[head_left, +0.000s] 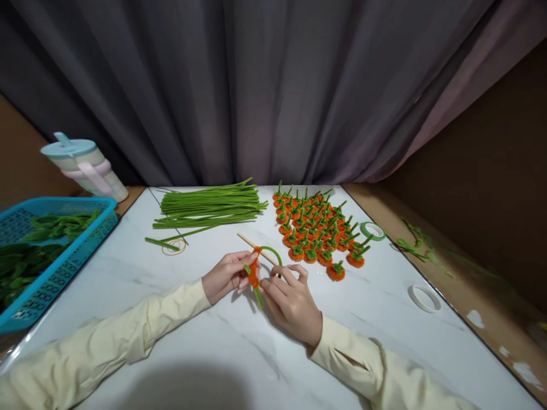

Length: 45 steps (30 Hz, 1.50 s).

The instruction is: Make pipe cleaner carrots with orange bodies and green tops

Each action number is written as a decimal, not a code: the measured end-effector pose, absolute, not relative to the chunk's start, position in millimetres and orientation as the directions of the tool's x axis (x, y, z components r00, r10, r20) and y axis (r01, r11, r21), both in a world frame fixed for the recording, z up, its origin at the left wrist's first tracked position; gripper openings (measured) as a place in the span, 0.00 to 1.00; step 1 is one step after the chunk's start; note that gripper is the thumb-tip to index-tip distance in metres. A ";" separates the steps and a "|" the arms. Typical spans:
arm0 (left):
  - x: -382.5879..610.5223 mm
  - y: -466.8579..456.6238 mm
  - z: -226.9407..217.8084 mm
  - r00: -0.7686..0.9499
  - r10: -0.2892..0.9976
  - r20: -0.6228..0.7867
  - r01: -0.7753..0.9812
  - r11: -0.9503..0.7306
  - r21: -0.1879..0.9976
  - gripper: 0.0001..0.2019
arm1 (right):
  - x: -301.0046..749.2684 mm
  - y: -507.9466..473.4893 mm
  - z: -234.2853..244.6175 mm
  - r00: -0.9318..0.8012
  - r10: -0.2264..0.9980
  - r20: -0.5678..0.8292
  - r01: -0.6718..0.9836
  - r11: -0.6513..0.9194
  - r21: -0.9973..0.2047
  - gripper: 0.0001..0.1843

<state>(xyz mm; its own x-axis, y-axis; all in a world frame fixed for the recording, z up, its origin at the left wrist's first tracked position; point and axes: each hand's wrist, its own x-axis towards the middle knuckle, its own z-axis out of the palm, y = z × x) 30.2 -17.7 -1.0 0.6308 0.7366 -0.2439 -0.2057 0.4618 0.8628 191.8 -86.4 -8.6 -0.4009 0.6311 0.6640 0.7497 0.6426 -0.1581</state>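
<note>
Near the middle of the table, my left hand pinches an orange fuzzy pipe-cleaner piece with green stems attached. My right hand is closed at its lower right side, fingers bent around a green pipe cleaner that arcs up from the orange piece. The exact grip of the right fingertips is partly hidden. Just behind the hands lies a thin wooden stick. To the right rear sit rows of finished-looking orange pieces with green tops. A bundle of green pipe cleaners lies at the back left.
A blue basket holding green leaf-like pieces stands at the left, with a lidded tumbler behind it. Green tape and a white tape roll lie right. Rubber bands lie left of centre. A dark curtain hangs behind.
</note>
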 end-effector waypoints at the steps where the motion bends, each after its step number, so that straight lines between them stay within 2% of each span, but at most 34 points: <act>1: 30.6 -18.2 -0.6 0.631 0.736 -0.247 -0.210 0.468 0.859 0.14 | 192.5 -86.6 -5.8 -0.392 0.637 0.664 0.733 0.652 -0.194 0.06; 4: 31.4 -20.7 1.3 0.626 0.728 -0.278 -0.177 0.481 0.859 0.14 | 195.4 -86.1 0.5 -0.373 0.621 0.689 0.703 0.674 -0.226 0.12; 7: 32.0 -24.2 1.1 0.638 0.689 -0.345 -0.067 0.496 0.866 0.16 | 197.0 -84.8 1.6 -0.453 0.525 0.721 0.713 0.698 -0.061 0.16; 11: 35.5 -30.6 -3.3 0.615 0.659 -0.433 0.107 0.473 0.874 0.17 | 195.6 -84.3 0.1 -0.609 0.391 0.690 0.657 0.736 0.163 0.14; 17: 40.0 -39.9 -4.6 0.566 0.771 -0.292 0.078 0.302 0.950 0.13 | 194.3 -82.4 1.2 -0.682 0.361 0.637 0.628 0.736 0.255 0.12; 22: 39.3 -44.3 -3.8 0.560 0.800 -0.215 0.149 0.158 0.976 0.09 | 193.2 -82.5 3.7 -0.718 0.365 0.593 0.616 0.729 0.298 0.11; 25: 39.0 -46.0 -2.2 0.568 0.803 -0.180 0.223 0.061 0.973 0.12 | 193.6 -84.1 4.3 -0.713 0.368 0.597 0.615 0.737 0.280 0.14; 28: 36.9 -44.3 2.4 0.535 0.831 -0.154 0.309 -0.023 0.951 0.17 | 197.7 -82.9 2.4 -0.646 0.424 0.635 0.670 0.713 0.205 0.14; 35: 25.6 -22.7 13.6 0.368 0.929 -0.048 0.302 -0.070 0.951 0.16 | 212.6 -72.5 -7.3 -0.329 0.653 0.682 0.843 0.528 -0.099 0.09; 39: 24.3 -20.1 12.2 0.431 0.901 -0.048 0.330 -0.108 0.938 0.18 | 207.7 -75.3 -7.8 -0.304 0.719 0.626 0.801 0.548 -0.240 0.05; 42: 27.2 -24.9 11.5 0.525 0.851 -0.020 0.341 -0.188 0.921 0.18 | 199.9 -79.6 -7.5 -0.372 0.706 0.603 0.770 0.598 -0.225 0.06; 45: 28.0 -27.9 12.4 0.599 0.800 0.043 0.356 -0.314 0.880 0.18 | 195.4 -81.7 -10.6 -0.463 0.641 0.612 0.750 0.651 -0.114 0.05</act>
